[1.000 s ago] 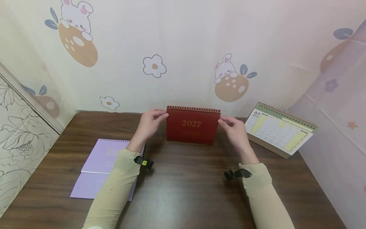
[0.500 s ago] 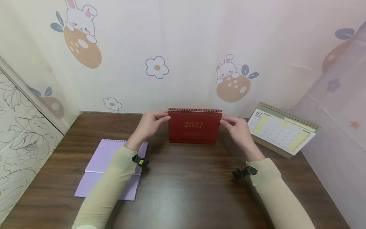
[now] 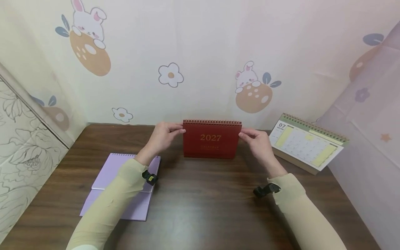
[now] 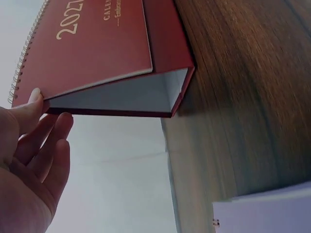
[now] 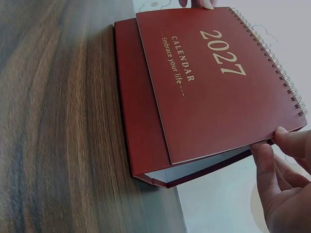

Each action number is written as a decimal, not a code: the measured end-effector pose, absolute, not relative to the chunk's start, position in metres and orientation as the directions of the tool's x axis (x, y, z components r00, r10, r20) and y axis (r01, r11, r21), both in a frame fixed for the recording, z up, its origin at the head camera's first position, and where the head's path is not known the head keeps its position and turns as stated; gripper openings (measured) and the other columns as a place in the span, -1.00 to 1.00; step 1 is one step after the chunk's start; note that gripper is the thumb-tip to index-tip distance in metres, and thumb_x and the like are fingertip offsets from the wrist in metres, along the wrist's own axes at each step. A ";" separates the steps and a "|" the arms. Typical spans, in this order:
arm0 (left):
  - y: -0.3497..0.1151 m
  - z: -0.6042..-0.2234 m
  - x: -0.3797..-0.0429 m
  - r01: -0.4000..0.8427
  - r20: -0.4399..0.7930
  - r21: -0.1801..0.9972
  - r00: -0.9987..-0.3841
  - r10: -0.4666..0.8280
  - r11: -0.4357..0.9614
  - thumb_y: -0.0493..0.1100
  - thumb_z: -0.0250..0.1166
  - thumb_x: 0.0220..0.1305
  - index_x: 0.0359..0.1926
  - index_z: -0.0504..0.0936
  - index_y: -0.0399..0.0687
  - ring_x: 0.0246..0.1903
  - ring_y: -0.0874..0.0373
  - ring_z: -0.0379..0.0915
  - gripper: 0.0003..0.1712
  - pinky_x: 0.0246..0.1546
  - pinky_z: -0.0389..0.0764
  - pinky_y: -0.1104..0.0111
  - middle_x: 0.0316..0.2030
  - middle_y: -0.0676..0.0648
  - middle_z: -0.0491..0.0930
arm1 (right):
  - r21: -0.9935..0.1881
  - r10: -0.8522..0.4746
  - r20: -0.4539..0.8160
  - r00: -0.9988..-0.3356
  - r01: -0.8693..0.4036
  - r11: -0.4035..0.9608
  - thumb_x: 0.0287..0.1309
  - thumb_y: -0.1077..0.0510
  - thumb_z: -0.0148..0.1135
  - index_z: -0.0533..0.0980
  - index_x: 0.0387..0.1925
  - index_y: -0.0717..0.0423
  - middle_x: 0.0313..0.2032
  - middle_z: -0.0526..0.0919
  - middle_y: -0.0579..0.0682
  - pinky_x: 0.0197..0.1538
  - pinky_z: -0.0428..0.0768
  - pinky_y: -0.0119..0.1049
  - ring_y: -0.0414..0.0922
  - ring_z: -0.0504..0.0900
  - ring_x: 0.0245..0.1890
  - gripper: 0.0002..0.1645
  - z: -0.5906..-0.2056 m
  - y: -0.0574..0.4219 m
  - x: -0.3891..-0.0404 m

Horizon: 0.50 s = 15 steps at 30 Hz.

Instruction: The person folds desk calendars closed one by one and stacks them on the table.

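Red calendar [image 3: 210, 147] stands on the table [image 3: 200, 211], centre of the head frame. Left hand [image 3: 162, 137] and right hand [image 3: 259, 143] each pinch a side edge near the top. Advised: equal, light pressure to avoid skewing.

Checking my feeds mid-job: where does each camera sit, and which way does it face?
Head: on the head, facing forward and down at the red calendar, table and patterned backdrop; left hand, right hand and sleeved arms show.
Left wrist: on that wrist, facing the red calendar's cover from its left end; left hand shows.
Right wrist: on that wrist, facing that cover from its right end; right hand and left fingertips show.
Shared: head and left wrist both show the lilac calendar.
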<state>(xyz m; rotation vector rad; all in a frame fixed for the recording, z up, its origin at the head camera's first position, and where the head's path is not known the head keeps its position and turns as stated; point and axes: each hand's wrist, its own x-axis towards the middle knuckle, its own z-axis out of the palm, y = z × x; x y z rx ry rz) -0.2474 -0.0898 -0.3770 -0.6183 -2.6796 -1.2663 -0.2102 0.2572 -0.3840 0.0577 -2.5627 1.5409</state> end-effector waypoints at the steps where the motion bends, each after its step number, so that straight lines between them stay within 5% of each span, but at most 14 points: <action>1: -0.089 -0.376 -0.247 0.407 0.274 0.717 -0.911 0.309 0.566 -0.17 0.37 0.31 -0.05 0.77 -0.16 0.08 -0.03 0.58 -0.75 0.11 0.54 0.11 0.02 -0.15 0.67 | -0.880 0.047 0.150 -0.988 -0.112 0.462 0.32 0.14 0.30 0.66 0.02 0.24 0.06 0.66 0.14 0.00 0.63 -0.20 -0.18 0.66 -0.11 -0.67 -0.384 0.256 -0.209; 9: -0.090 -0.369 -0.237 0.424 0.306 0.714 -0.905 0.297 0.557 -0.21 0.38 0.29 -0.05 0.76 -0.20 0.06 -0.06 0.59 -0.76 0.11 0.54 0.09 -0.01 -0.18 0.69 | -0.879 0.033 0.187 -0.982 -0.152 0.452 0.30 0.16 0.31 0.68 -0.04 0.24 -0.05 0.70 0.15 -0.16 0.58 -0.44 -0.17 0.67 -0.25 -0.72 -0.380 0.255 -0.199; 15: -0.094 -0.363 -0.227 0.465 0.341 0.683 -0.885 0.317 0.563 -0.21 0.39 0.28 -0.10 0.79 -0.18 0.03 -0.05 0.61 -0.79 0.09 0.55 0.10 -0.04 -0.15 0.70 | -0.881 0.033 0.173 -0.984 -0.140 0.453 0.30 0.15 0.32 0.68 -0.03 0.23 -0.09 0.72 0.11 -0.14 0.62 -0.32 -0.06 0.69 -0.23 -0.71 -0.374 0.254 -0.187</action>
